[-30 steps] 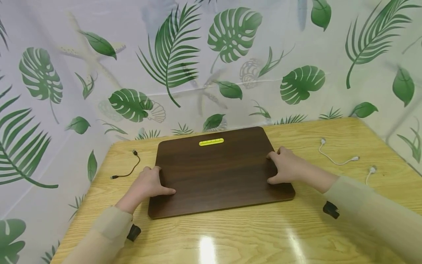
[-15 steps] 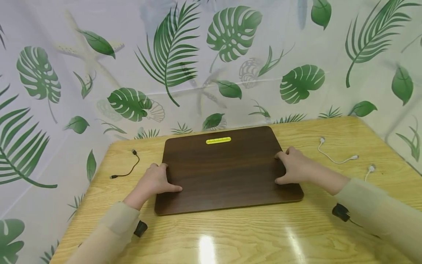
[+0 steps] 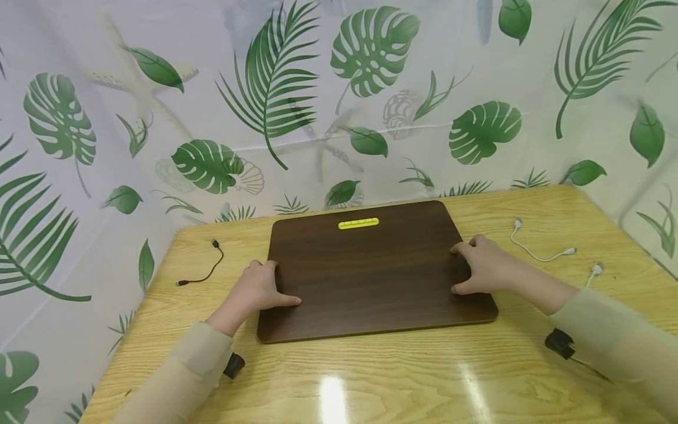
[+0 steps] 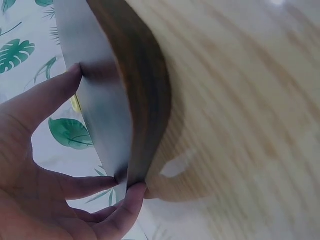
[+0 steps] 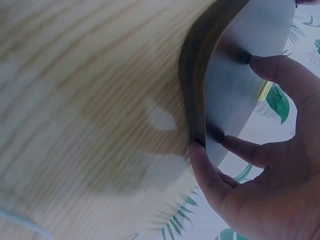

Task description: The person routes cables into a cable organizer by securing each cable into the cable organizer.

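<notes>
A dark brown wooden board (image 3: 365, 271) with rounded corners lies on the table. Near its far edge is a narrow yellow strip (image 3: 358, 224) with several small raised sections. My left hand (image 3: 259, 288) grips the left edge, thumb on the top face. In the left wrist view, a finger of that hand (image 4: 75, 195) reaches the side of the board (image 4: 145, 85). At the opposite edge my right hand (image 3: 487, 268) holds the board in a similar way. The right wrist view shows the right hand (image 5: 280, 160) with its thumb on top and fingers at the edge.
A short black USB cable (image 3: 214, 268) lies left of the board on the wooden table (image 3: 381, 383). To the right are a white cable (image 3: 529, 250) and a second white cable (image 3: 595, 271), partly hidden by my right sleeve. A leaf-print cloth (image 3: 328, 106) stands behind.
Both hands have slid the board to the right across the table, with the yellow strip moving along on it. The grips look the same, and the cables have stayed in place.
</notes>
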Motion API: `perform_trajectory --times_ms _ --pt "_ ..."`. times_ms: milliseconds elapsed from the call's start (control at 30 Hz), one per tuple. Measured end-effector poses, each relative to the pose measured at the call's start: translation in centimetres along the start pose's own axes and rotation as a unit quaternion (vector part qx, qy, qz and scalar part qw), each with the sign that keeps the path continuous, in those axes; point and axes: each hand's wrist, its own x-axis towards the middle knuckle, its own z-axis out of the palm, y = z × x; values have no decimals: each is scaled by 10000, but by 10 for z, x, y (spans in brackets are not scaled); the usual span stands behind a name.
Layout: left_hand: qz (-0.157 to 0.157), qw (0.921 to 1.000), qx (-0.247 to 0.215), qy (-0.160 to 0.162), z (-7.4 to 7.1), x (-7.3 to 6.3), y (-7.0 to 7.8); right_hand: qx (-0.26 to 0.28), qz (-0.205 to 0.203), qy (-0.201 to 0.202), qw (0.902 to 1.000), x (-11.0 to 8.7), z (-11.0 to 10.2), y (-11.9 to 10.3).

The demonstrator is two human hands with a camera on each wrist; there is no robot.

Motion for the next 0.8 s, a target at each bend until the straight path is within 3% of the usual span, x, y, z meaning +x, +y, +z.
perform_trajectory --times_ms 800 --pt "-36 10000 -64 -31 1 -1 10 45 98 -57 9999 -6 -5 7"
